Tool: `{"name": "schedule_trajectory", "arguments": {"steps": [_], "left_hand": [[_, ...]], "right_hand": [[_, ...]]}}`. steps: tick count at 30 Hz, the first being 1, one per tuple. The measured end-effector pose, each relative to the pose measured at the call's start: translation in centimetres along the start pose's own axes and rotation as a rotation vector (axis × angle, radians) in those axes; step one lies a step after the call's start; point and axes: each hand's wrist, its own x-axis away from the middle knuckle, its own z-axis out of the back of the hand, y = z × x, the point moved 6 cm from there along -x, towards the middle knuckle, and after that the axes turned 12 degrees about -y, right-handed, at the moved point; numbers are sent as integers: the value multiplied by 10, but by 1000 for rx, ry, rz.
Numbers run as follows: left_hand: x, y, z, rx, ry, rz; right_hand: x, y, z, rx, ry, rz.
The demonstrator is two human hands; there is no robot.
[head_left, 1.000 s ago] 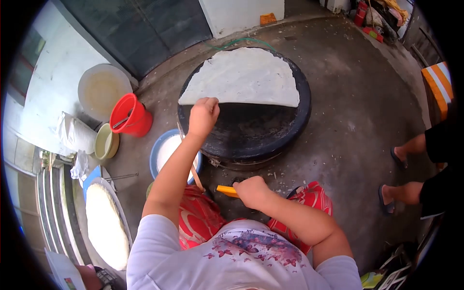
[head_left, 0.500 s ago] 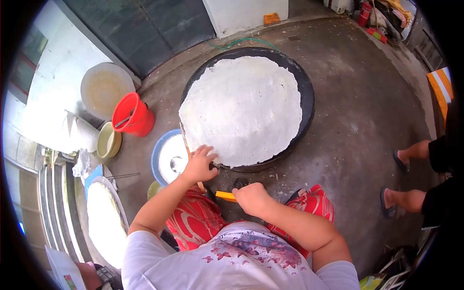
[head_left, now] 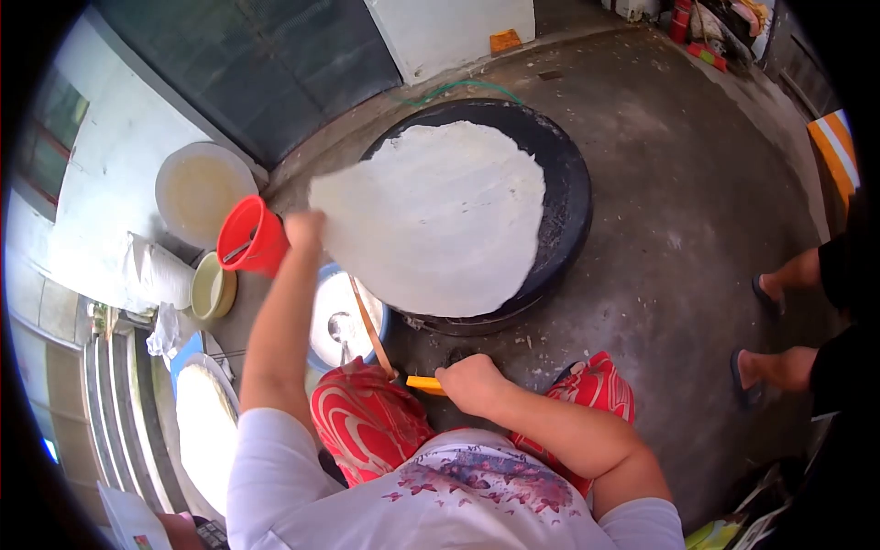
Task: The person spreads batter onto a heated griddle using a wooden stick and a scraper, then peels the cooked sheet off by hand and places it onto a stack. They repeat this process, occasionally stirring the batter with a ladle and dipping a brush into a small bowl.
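Observation:
A wide, thin white pancake [head_left: 440,220] covers much of a round black griddle [head_left: 570,202]. My left hand [head_left: 306,227] is closed on its left edge, which is lifted and stretched out past the griddle's rim. The right part of the pancake still lies on the griddle. My right hand [head_left: 472,382], near my knees, is closed round a flat yellow scraper [head_left: 424,384]. Below my left arm a blue basin [head_left: 383,321] holds white batter and a metal ladle [head_left: 340,326]. A wooden stick [head_left: 368,321] leans across the basin.
At the left stand a red bucket [head_left: 266,240], a pale green basin [head_left: 220,289] and a large round tray [head_left: 206,188]. White sheets lie stacked on a board [head_left: 203,431] at lower left. Another person's legs [head_left: 793,275] show at the right.
My left hand has moved left and away from my body, taking hold of the pancake's edge and pulling it up off the griddle. The right hand keeps the yellow scraper in nearly the same place.

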Motion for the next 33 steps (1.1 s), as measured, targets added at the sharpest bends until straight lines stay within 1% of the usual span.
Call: {"name": "schedule_trajectory", "arguments": {"steps": [1, 2, 3, 4, 5, 6, 8, 10, 11, 12, 14, 16, 17, 18, 19, 20, 22, 23, 24, 25, 26, 27, 28, 29, 30, 33], "left_hand": [[-7, 22, 56, 257, -7, 296], [-21, 55, 100, -128, 56, 34], [-51, 57, 124, -13, 84, -14], [-40, 101, 181, 159, 166, -29], [-44, 125, 212, 260, 227, -79], [-45, 153, 242, 229, 318, -148], [-42, 202, 281, 207, 350, -174], [-15, 253, 301, 183, 380, -303], [3, 276, 302, 184, 454, -421], [25, 295, 299, 184, 528, -542], [75, 327, 277, 63, 663, -803], [127, 341, 237, 119, 628, -937], [151, 345, 213, 50, 493, -967], [167, 342, 179, 57, 360, -1017], [185, 339, 149, 47, 253, -1041], [199, 333, 116, 37, 193, -1058], [225, 314, 56, 49, 8, -1014], [236, 305, 34, 46, -20, -1021], [244, 295, 9, -41, -165, -980], [252, 285, -2, -42, -232, -960], [257, 278, -7, -42, -297, -939], [261, 270, -7, -38, -298, -936], [263, 261, -7, 6, -344, -909], [263, 254, -7, 49, -391, -884], [261, 247, -9, 49, -392, -880], [228, 210, -34, -96, -300, -453]], "right_hand": [[0, 0, -1, -3, 33, 16], [-1, 0, -1, -1, 36, 17], [-2, 1, -1, -13, 26, 17], [-3, 2, -1, -24, 16, 16], [-3, 2, 0, -21, 19, 18], [-4, 2, 0, -25, 4, 16], [-6, 1, 1, -27, -11, 22], [-6, 1, 1, -38, -16, 9], [-6, 0, 1, -36, -16, 12], [-6, 0, 2, -26, -21, -4], [-5, 0, 1, -18, -24, -24], [-3, -1, 1, -10, -19, -6], [-2, 0, 0, -11, -16, -9], [-1, 0, -1, -10, 0, 6], [0, -1, -2, -9, 16, 23], [1, -2, -2, -9, 16, 23], [2, -3, -1, 19, 4, -9], [4, -3, 1, 21, 5, -10], [5, -2, 0, 33, -45, -12], [6, -2, -2, 44, -96, -14], [6, -2, -6, 46, -99, -14], [6, -2, -9, 62, -34, -10], [7, -2, -9, 77, 33, -4], [8, -3, -9, 76, 31, -2], [9, -3, -10, 54, 15, 6], [11, -5, -12, 32, -14, 27]]}}
